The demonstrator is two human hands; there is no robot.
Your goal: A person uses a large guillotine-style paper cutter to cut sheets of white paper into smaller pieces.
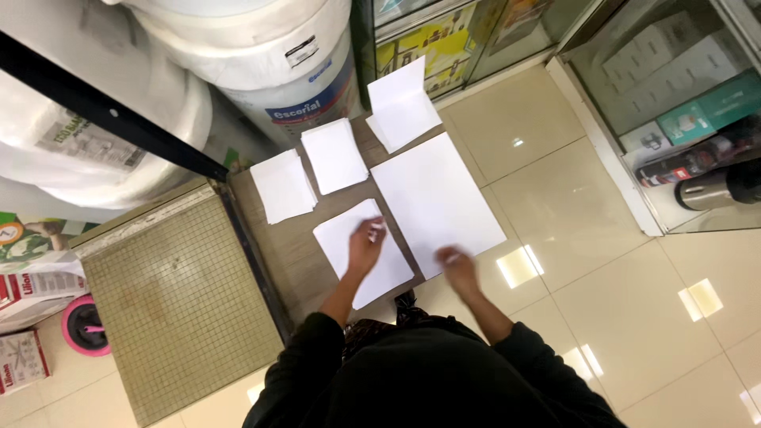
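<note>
At the far left, around 9 o'clock, a pink round object (85, 325) sits on the floor beside printed cartons (24, 361). Next to them lies a paper cutter (178, 305) with a gridded olive board, its dark blade arm running along its right edge. Above it, at 11 o'clock, big white rolls (254, 47) fill the top of the view.

Right of the cutter, a brown table (293, 254) carries several white sheets. A small stack of paper (282, 186) lies at the 10 o'clock side, a second stack (334, 155) just beside it, and a folded sheet (401, 105) sits toward 12 o'clock. Near the centre lies a tilted sheet (349, 238), and the person's left hand (365, 246) rests on it, fingers curled down against the paper (something small and white shows at the fingertips, too unclear to name). Whether it grips the sheet or only presses it cannot be told.

Just right of that, touching or nearly touching it, the large sheet (436, 198) spreads toward 1 o'clock. The right hand (458, 265) is at its lower edge, blurred, so whether it is open or closed cannot be told. Both arms wear dark sleeves.

Farther right, the glossy beige floor tiles (602, 277) reflect lights, and at 2 o'clock a glass cabinet (682, 119) holds boxes and a metal flask (709, 190).
</note>
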